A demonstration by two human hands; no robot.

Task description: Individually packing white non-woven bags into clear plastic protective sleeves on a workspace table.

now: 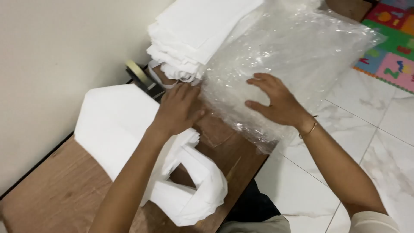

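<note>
My left hand (179, 108) is resting palm down, fingers loosely curled and together, at the near edge of the stack of folded white fabric pieces (194, 34), gripping nothing that I can see; my right hand (276, 101) is lying flat and spread open on the clear plastic bag (293, 56), pressing it without closing on it. Reading from the left: a cream wall (43, 64) is bordering the wooden table (56, 190); a flat white piece (114, 121) is lying there, with a bunched white fabric bundle (194, 190) near the table's front edge under my left forearm; a roll of tape (137, 71) is sitting by the wall, just beside the stack; the bag is overhanging the table's right edge above the marble floor (379, 142), and a coloured play mat (394, 43) is showing at far right. In my judgement, the bag is being steadied well by keeping the right palm broad and flat so the slippery film is not creeping, while the left fingertips are staying low at the stack's edge. Both forearms are reaching forward, wrists slightly raised, converging on the bag's near corner.
</note>
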